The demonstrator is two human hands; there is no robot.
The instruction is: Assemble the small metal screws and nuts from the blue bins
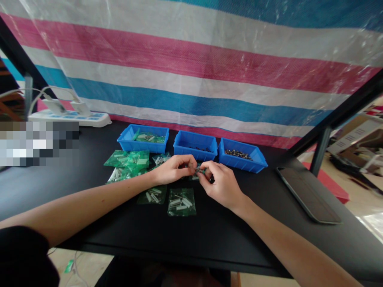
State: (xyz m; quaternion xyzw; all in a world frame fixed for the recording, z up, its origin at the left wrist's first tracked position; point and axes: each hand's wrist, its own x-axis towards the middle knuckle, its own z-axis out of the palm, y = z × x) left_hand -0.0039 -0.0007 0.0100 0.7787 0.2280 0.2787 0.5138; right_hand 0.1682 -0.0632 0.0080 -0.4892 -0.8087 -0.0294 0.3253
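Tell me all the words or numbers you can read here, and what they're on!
None can be read.
The green bags on the black table show no print that I can make out.
The three blue bins, the white power strip and the dark tablet show no readable marks.
The cardboard box at the right may carry print, too blurred to read.

I see three blue bins (195, 146) blocking just beyond my hands, green bags (181, 202) scattered left and below them, a tablet (308, 194) well right, bare table (233, 235) nearer me free.
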